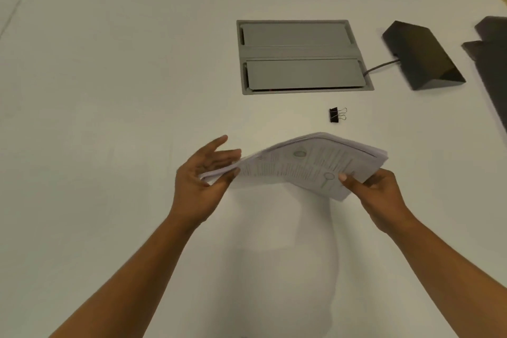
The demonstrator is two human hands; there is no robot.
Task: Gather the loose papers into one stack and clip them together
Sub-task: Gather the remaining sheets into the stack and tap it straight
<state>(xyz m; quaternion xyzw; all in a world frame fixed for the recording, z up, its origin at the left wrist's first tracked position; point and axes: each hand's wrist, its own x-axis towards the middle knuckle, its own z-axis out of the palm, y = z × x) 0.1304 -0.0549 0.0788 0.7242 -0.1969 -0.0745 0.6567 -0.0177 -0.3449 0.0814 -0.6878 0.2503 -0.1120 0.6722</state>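
Observation:
A stack of printed white papers point(304, 164) is held above the white table point(109, 90), bowed upward in the middle. My left hand point(204, 175) grips its left edge, thumb under and fingers spread behind. My right hand point(381, 195) pinches the near right corner, thumb on top. A black binder clip point(336, 114) with silver handles lies on the table just beyond the papers, untouched by either hand.
A grey recessed cable hatch point(301, 56) is set in the table behind the clip. A dark wedge-shaped device point(422, 56) with a cable lies to its right. More dark flat objects point(491, 57) sit at the right edge.

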